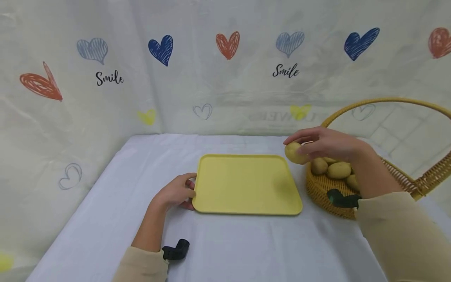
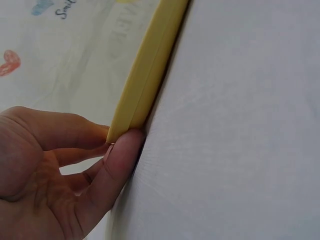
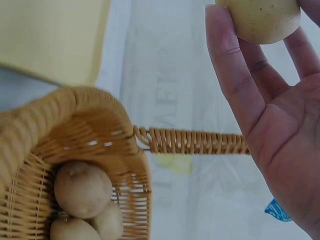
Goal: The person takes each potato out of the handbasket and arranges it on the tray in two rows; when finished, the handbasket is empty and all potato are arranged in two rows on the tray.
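A potato point(image 1: 295, 152) is held between the fingers and thumb of my right hand point(image 1: 325, 145), raised above the left rim of a wicker basket point(image 1: 318, 192). In the right wrist view the same potato point(image 3: 262, 20) shows pale yellow skin with small dark specks. More potatoes point(image 1: 339, 170) lie inside the basket, partly hidden by my right forearm. My left hand point(image 1: 177, 192) grips the left edge of a yellow rectangular tray point(image 1: 246, 184). Seen from the left wrist, fingers point(image 2: 122, 150) pinch the tray's corner, close over the white cloth.
The basket's tall arched handle point(image 1: 387, 101) rises at the right. A white cloth point(image 1: 229, 243) covers the table. Behind it hangs a pale curtain point(image 1: 197, 78) printed with hearts and lettering. Each wrist wears a black strap device point(image 1: 176, 250).
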Motion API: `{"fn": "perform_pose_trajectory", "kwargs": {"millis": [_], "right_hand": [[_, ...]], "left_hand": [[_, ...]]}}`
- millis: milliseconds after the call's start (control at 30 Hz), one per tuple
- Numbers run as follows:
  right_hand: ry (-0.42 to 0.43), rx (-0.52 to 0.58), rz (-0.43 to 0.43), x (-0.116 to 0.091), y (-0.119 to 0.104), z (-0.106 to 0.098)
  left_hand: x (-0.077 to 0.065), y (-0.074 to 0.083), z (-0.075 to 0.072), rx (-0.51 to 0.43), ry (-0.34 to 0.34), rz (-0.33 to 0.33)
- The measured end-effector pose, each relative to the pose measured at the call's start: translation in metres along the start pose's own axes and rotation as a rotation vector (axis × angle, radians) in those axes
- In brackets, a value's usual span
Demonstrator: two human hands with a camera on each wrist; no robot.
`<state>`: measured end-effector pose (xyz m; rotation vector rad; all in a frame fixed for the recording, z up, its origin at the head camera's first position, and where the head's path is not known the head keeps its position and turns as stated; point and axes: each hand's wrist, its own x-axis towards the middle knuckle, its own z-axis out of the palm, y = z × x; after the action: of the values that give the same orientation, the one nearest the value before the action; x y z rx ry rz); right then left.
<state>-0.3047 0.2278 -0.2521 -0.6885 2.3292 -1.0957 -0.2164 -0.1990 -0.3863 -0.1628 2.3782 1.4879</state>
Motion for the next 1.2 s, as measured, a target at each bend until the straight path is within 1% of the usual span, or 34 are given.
{"fn": "perform_pose_trajectory", "kwargs": {"millis": [167,300,467,700,800,967,1200], "right_hand": [[-0.002,0.035,-0.01,0.012,-0.003,0.006],[0.022,0.067,-0.042,0.023,-0.004,0.014],[0.047,0.103,-0.078,0.035,-0.007,0.023],[0.042,0.15,-0.109,0.05,-0.012,0.033],[0.043,0.17,-0.104,0.055,-0.013,0.038],[0.057,0.17,-0.096,0.065,-0.014,0.047],[0.068,0.194,-0.097,0.081,-0.01,0.06]], "left_hand": [[0.002,0.0,-0.001,0.004,-0.002,0.019],[0.002,0.001,0.0,0.017,0.006,0.034],[0.001,0.001,0.002,0.023,0.01,0.037],[0.001,-0.002,0.003,0.031,0.027,0.033],[0.002,-0.002,0.003,0.032,0.031,0.036],[0.001,-0.002,0.001,0.039,0.035,0.036],[0.002,-0.004,0.0,0.035,0.033,0.03]]}}
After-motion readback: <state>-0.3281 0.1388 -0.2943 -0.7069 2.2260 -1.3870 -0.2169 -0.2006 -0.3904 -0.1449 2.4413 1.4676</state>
